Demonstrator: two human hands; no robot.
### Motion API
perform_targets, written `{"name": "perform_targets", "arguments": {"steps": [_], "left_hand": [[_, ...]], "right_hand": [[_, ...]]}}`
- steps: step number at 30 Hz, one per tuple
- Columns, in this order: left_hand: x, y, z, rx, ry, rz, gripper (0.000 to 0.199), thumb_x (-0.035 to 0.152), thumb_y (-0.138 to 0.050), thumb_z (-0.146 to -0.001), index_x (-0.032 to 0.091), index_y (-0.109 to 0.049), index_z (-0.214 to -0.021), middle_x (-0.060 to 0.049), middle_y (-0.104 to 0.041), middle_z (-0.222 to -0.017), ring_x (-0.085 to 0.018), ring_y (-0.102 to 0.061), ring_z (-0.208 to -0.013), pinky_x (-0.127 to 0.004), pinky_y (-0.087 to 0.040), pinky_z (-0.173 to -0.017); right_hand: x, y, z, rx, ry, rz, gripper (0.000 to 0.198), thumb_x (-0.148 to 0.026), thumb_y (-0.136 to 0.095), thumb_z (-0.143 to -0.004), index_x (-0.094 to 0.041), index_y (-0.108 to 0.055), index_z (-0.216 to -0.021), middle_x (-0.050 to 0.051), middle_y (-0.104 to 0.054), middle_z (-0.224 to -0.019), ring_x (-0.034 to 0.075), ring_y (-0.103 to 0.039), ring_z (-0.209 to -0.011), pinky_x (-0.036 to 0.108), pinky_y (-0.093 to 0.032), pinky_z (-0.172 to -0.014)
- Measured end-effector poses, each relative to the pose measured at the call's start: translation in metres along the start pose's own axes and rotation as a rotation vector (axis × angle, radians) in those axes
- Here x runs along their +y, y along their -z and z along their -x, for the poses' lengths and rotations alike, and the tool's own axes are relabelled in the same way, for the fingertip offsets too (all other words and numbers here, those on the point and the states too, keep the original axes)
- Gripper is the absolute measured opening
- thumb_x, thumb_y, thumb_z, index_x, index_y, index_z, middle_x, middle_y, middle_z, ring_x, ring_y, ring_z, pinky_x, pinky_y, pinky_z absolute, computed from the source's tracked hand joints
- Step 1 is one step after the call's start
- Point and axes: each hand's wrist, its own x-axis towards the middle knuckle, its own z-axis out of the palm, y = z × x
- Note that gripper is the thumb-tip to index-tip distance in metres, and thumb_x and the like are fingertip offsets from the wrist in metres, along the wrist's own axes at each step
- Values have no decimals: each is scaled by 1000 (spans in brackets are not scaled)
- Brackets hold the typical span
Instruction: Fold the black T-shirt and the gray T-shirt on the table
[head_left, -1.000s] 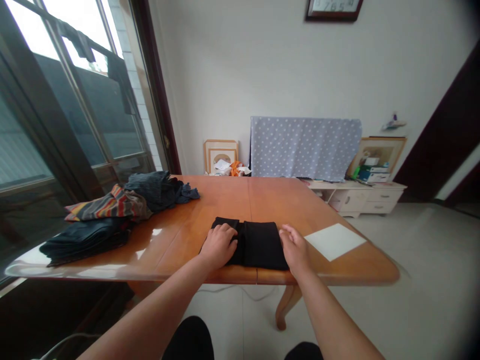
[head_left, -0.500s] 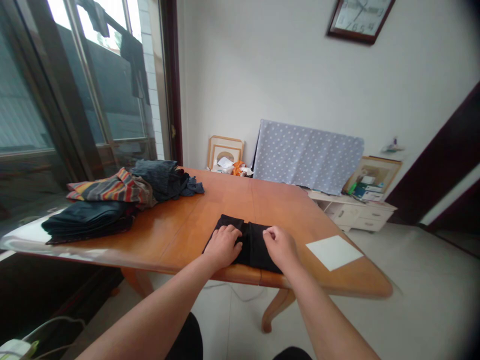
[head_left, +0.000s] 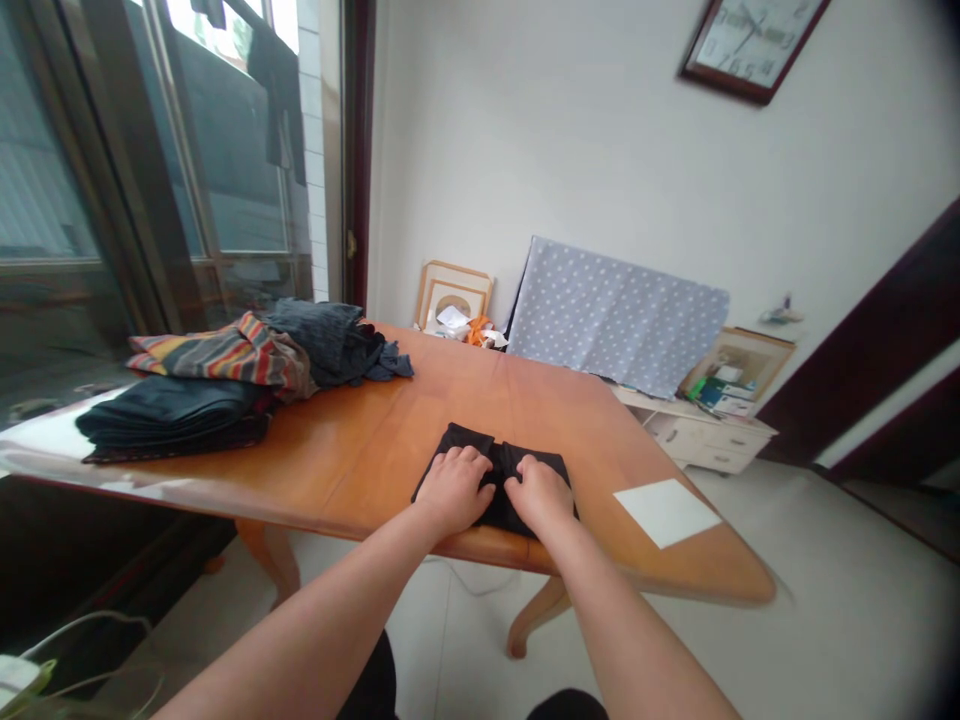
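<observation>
Right hand has moved inward: was at the right end of the black folded cloth a second ago, now near its middle, close to the left hand. Left hand has stayed on the left half. Camera view has tilted.

Cloth lies flat on the tabletop, right by the near edge, slim strip of wood in front. Open wood on the far side up to the far edge, and leftward to the clothes. On the right, a short gap, then a white sheet toward the near right corner.

Long axis runs left-right, roughly along the near edge. Two folded panels, a step between them near mid-length, at the far side.

Grip: both palms down, fingers bent onto fabric; can't tell if either pinches it.

Materials: cloth matte, roughly rectangular; wood glossy; sheet smooth, flat. Left end: dark folded stack, striped garment partly over it, crumpled blue-grey garment beside, toward the far edge.
</observation>
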Motion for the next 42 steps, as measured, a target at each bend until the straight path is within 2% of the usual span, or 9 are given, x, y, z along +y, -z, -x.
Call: {"name": "perform_targets", "arguments": {"steps": [6,15,23,26,29,31,34,37,42], "left_hand": [[0,-1,2,21,-30,5,33,46,-56,-89,27,-67,-114,-9,-61,-117,-31,-53,-111,-46,-42,-93],[-1,-3,1,21,-30,9,34,46,-56,-89,26,-66,-115,-9,-62,-117,-31,-53,-111,-47,-41,-93],[-1,-4,1,35,-25,10,35,50,-56,-89,26,-66,-113,-9,-62,-115,-32,-54,-111,-47,-41,-93],[-1,-3,1,33,-22,15,34,49,-55,-90,26,-67,-112,-9,-62,-116,-31,-54,-111,-47,-41,-94],[-1,-2,0,28,-20,15,33,48,-52,-92,27,-67,-112,-9,-62,-116,-31,-54,-111,-46,-42,-93],[-1,-3,0,27,-18,9,32,46,-50,-93,26,-67,-113,-9,-63,-116,-30,-55,-110,-46,-42,-93],[-1,-4,-1,26,-18,2,31,43,-48,-94,26,-67,-113,-8,-64,-117,-30,-55,-110,-46,-42,-93],[-2,-6,-1,34,-27,-7,33,42,-48,-94,27,-66,-118,-8,-62,-129,-30,-53,-116,-46,-42,-97],[-3,-9,-1,6,-32,-29,40,44,-48,-94,27,-63,-128,-7,-57,-142,-32,-49,-126,-49,-40,-102]], "right_hand": [[18,1,-9,84,-62,-75,19,-30,-55,-83,-20,-69,-91,8,-74,-87,21,-67,-81,28,-39,-67],[84,43,-22,214,-188,-133,21,-35,-55,-81,-22,-69,-74,5,-71,-72,19,-64,-71,26,-35,-59],[41,4,-13,106,-83,-197,15,-31,-58,-79,-22,-70,-76,5,-72,-75,17,-63,-69,25,-35,-59],[33,-7,-12,72,-9,-292,26,-41,-55,-85,-22,-71,-77,5,-72,-74,18,-64,-71,24,-39,-61],[39,-5,-13,115,-30,-334,39,-42,-42,-93,-21,-72,-82,5,-72,-74,19,-66,-72,25,-42,-62],[45,-2,-13,184,-29,-288,38,-37,-40,-94,-21,-73,-87,6,-74,-82,20,-67,-79,26,-45,-69],[46,-3,-9,229,50,-190,39,-32,-40,-94,-19,-72,-111,10,-73,-113,23,-66,-104,30,-47,-90],[37,-12,0,102,173,-78,51,-34,-35,-98,-14,-57,-139,14,-54,-146,26,-49,-135,38,-33,-113],[26,-21,14,-127,233,36,63,-44,-23,-102,-12,-36,-154,13,-32,-161,27,-23,-151,48,-14,-122]]}}
